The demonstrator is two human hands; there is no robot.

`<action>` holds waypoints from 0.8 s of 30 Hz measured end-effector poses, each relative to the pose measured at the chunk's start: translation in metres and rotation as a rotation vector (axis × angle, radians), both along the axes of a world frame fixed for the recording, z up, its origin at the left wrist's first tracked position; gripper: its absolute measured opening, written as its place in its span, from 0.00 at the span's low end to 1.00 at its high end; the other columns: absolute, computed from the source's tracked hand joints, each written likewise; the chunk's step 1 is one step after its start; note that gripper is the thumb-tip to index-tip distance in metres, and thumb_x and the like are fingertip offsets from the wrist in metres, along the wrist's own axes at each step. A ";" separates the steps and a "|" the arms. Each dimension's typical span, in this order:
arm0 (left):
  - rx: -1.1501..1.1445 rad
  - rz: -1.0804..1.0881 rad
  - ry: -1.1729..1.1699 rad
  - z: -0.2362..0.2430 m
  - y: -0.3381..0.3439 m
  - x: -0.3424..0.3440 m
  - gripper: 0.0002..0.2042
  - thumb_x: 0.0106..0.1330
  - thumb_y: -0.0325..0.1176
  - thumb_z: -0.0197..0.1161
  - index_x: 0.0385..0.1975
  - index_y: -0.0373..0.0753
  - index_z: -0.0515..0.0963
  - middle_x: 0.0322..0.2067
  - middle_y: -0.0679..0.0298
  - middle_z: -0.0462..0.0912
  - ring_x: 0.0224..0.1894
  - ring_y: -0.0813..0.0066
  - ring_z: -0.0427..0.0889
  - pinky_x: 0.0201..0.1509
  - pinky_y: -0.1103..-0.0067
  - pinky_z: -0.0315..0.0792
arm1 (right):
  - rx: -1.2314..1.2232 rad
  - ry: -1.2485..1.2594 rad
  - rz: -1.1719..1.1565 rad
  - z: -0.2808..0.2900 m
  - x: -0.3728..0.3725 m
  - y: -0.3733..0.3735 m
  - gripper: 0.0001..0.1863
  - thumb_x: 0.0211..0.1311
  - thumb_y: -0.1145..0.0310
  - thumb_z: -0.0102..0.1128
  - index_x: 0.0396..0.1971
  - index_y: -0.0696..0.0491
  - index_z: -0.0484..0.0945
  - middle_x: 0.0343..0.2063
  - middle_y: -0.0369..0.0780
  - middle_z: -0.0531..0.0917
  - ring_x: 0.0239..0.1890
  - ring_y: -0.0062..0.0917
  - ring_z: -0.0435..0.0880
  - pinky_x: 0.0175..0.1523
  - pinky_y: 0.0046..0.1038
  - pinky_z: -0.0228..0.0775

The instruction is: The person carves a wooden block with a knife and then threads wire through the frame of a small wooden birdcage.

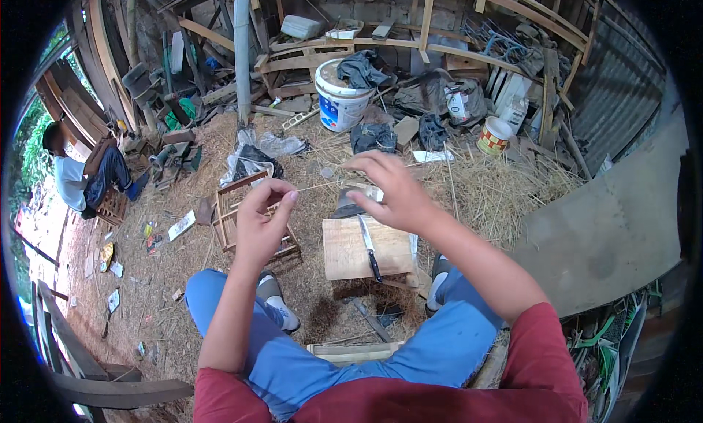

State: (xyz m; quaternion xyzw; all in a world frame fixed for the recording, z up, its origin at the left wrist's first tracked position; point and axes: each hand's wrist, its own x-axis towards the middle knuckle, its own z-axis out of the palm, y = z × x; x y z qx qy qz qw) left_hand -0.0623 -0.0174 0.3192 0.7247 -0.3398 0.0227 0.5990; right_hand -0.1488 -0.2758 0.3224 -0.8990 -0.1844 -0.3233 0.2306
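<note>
Your left hand point(263, 221) has its thumb and forefinger pinched together on one end of a thin, pale strip point(319, 186), the other fingers curled in behind. From there the strip runs right, across the gap to your right hand point(399, 194). That hand is partly open, palm down, its fingers reaching left and its thumb set apart below them; the strip's far end lies by these fingers, but you cannot tell whether they touch it.

Below your right hand is a wooden board point(338, 253), and on it lies a knife point(368, 243), its black handle toward you and its blade pointing away. Just left of the board, beyond your left wrist, a slatted wooden frame point(245, 182) sits on the ground. Your blue-trousered knees point(209, 295) are spread on the near side, one to each side of the board.

Farther off, a large white and blue bucket point(338, 104) stands with a black plastic bag point(361, 69) over its rim. To its right is a smaller bucket point(495, 136), next to a heap of straw point(487, 196). A person point(72, 177) sits at the far left.
</note>
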 end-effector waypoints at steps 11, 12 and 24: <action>-0.305 -0.113 0.102 0.004 -0.041 0.005 0.07 0.71 0.25 0.60 0.47 0.34 0.75 0.41 0.63 0.81 0.45 0.76 0.80 0.55 0.76 0.74 | 0.918 0.318 0.137 -0.009 0.007 0.025 0.06 0.66 0.71 0.65 0.36 0.57 0.81 0.28 0.32 0.82 0.29 0.12 0.76 0.34 0.20 0.70; -0.276 -0.122 0.071 0.003 -0.043 0.007 0.09 0.71 0.24 0.60 0.48 0.34 0.75 0.42 0.63 0.81 0.46 0.76 0.80 0.55 0.76 0.73 | 0.914 0.313 0.132 -0.007 0.005 0.027 0.06 0.66 0.71 0.65 0.36 0.57 0.81 0.28 0.32 0.82 0.29 0.12 0.76 0.34 0.20 0.70; -0.247 -0.138 -0.019 0.016 -0.056 0.005 0.06 0.71 0.23 0.60 0.45 0.33 0.79 0.43 0.64 0.79 0.47 0.78 0.78 0.55 0.79 0.70 | 1.026 0.376 0.168 0.009 -0.004 0.024 0.06 0.68 0.70 0.64 0.37 0.58 0.82 0.28 0.30 0.82 0.29 0.09 0.74 0.34 0.18 0.68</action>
